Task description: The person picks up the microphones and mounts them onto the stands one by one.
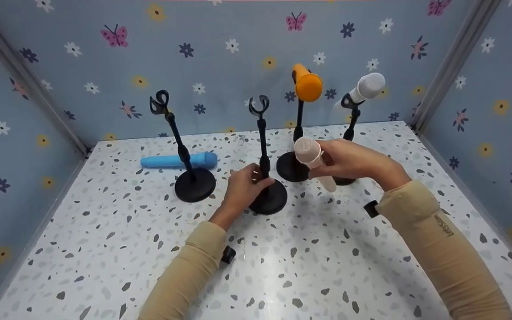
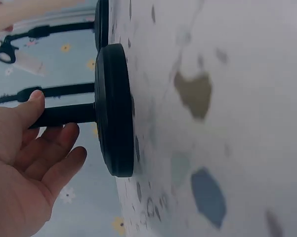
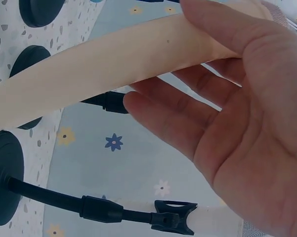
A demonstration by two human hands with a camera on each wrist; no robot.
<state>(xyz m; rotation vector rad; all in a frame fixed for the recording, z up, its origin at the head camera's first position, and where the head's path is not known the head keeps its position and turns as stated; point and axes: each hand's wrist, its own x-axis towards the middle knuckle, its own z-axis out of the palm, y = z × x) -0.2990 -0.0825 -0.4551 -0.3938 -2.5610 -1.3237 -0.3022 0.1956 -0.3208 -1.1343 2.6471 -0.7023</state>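
Observation:
My left hand point(image 1: 243, 186) grips the lower pole of a black microphone stand point(image 1: 268, 201), whose round base rests on the speckled table and whose clip holds nothing. In the left wrist view, thumb and fingers go round that pole just above the base point(image 2: 116, 111). A pale pink microphone point(image 1: 308, 150) is pinched near its head by my right hand point(image 1: 349, 161), tilted with its handle pointing down, right of the gripped stand. The right wrist view shows its long handle point(image 3: 104, 61) between thumb and fingers.
An orange microphone point(image 1: 308, 86) and a white microphone point(image 1: 368, 87) sit in stands at the back right. On the left, a blue microphone point(image 1: 178, 160) lies behind another stand point(image 1: 195, 185) with a bare clip. Flowered panels point(image 1: 220, 66) enclose the table.

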